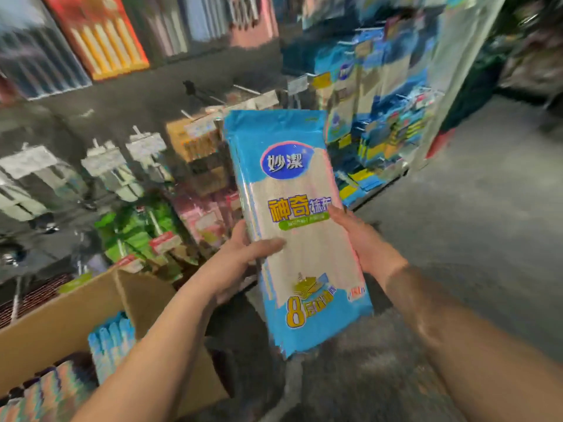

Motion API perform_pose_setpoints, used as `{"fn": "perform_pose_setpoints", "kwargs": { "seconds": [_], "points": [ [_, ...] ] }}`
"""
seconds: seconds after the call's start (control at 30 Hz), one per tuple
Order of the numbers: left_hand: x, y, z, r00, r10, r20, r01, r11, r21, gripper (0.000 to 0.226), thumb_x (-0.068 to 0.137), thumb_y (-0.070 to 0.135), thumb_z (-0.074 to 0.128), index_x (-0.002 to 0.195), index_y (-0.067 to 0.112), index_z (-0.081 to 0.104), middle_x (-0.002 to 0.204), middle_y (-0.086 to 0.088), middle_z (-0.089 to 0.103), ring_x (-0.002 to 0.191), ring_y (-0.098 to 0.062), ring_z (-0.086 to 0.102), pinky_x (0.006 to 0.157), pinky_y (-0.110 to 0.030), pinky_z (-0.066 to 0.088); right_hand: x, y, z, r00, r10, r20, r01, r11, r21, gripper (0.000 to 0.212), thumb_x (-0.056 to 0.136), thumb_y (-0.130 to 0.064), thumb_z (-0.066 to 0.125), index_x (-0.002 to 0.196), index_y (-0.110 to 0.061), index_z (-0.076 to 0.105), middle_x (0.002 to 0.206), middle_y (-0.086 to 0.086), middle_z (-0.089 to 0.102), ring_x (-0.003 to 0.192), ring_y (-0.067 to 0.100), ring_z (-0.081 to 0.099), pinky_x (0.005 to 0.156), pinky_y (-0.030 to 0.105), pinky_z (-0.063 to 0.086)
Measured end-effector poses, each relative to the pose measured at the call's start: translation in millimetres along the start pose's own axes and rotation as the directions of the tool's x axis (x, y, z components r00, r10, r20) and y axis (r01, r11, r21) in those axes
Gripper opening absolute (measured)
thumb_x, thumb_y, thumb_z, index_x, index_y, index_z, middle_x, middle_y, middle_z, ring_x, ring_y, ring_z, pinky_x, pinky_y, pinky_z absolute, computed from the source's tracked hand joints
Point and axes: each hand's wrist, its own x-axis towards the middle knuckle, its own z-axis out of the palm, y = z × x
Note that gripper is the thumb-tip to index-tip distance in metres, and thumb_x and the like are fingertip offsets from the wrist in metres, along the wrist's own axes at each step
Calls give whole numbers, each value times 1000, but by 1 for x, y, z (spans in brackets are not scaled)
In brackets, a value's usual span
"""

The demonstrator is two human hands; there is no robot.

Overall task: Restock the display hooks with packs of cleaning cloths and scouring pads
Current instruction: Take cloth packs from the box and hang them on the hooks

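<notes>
A stack of several blue packs of cleaning cloths [292,220] stands upright in front of me, tilted a little to the left. My left hand [240,263] grips its left edge, thumb across the front. Along the right edge my right hand [362,242] holds the stack, fingers behind it. Bare display hooks [243,89] with price tags jut from the dark wall just above and behind the packs. More blue cloth packs [365,95] hang on hooks to the right.
An open cardboard box [91,303] at lower left holds more blue packs [111,339] and striped pads [45,391]. Green packs [137,229] and white hanging items [106,169] fill the wall to the left. Grey floor [472,208] stretches away on the right.
</notes>
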Motion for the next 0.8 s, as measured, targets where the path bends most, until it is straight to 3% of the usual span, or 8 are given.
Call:
{"fn": "perform_pose_setpoints", "kwargs": {
  "seconds": [0.07, 0.13, 0.23, 0.3, 0.47, 0.63, 0.7, 0.8],
  "points": [
    [43, 12, 43, 999, -24, -40, 23, 1000, -22, 46, 91, 38, 67, 132, 25, 51, 123, -2, 70, 96, -13, 72, 71, -31, 58, -9, -35, -43, 998, -48, -49, 48, 999, -3, 68, 71, -48, 77, 131, -19, 61, 109, 6, 75, 89, 20, 73, 68, 32, 59],
    [85, 26, 80, 1000, -20, -16, 18, 997, -70, 54, 94, 51, 56, 135, 16, 51, 120, -6, 68, 91, -13, 71, 61, -25, 57, -11, -67, -81, 991, -96, -95, 95, 995, -13, 79, 64, -56, 81, 133, -24, 60, 120, 7, 71, 102, 23, 71, 77, 36, 58],
    [135, 49, 125, 996, 2, 87, 9, 991, -131, 70, 91, 63, 53, 147, 21, 46, 141, -5, 60, 127, -25, 61, 84, -39, 61, -6, -109, -126, 978, -163, -129, 162, 987, -12, 61, 80, -46, 68, 136, -24, 57, 123, 7, 70, 105, 24, 70, 79, 38, 59],
    [163, 64, 152, 986, 25, 164, 4, 984, -177, 78, 84, 62, 59, 147, 19, 48, 141, -8, 62, 129, -28, 59, 101, -47, 54, 1, -130, -147, 978, -165, -131, 163, 986, -25, 61, 80, -45, 67, 137, -25, 55, 123, 8, 70, 108, 27, 68, 82, 42, 59],
    [239, 94, 203, 982, 95, 160, -50, 963, -266, 83, 74, 54, 76, 144, 18, 50, 134, -9, 67, 124, -31, 63, 107, -53, 48, 34, -183, -195, 966, -178, -188, 187, 982, 33, 53, 78, -39, 73, 128, -22, 64, 118, 9, 72, 105, 28, 70, 96, 51, 52],
    [339, 122, 241, 982, 128, 141, -72, 936, -345, 34, 93, 28, 63, 126, 19, 61, 109, -4, 77, 93, -20, 76, 67, -33, 61, 92, -254, -241, 971, -194, -141, 204, 977, 59, 31, 84, -28, 58, 96, -11, 80, 108, 14, 74, 92, 27, 73, 82, 39, 60],
    [383, 138, 252, 978, 147, 147, -88, 933, -350, 32, 95, 26, 60, 127, 19, 62, 109, -5, 77, 92, -19, 76, 64, -30, 61, 125, -288, -252, 954, -222, -202, 230, 973, 19, 32, 82, -28, 58, 100, -8, 76, 101, 13, 76, 86, 26, 74, 81, 37, 58],
    [446, 175, 259, 976, 166, 143, -108, 932, -345, 43, 90, 31, 64, 131, 17, 62, 116, -9, 75, 100, -25, 75, 69, -35, 62, 176, -336, -263, 945, -264, -193, 268, 964, -6, 37, 89, -34, 54, 116, -12, 68, 110, 12, 74, 96, 27, 72, 87, 40, 58]
  ]
}}
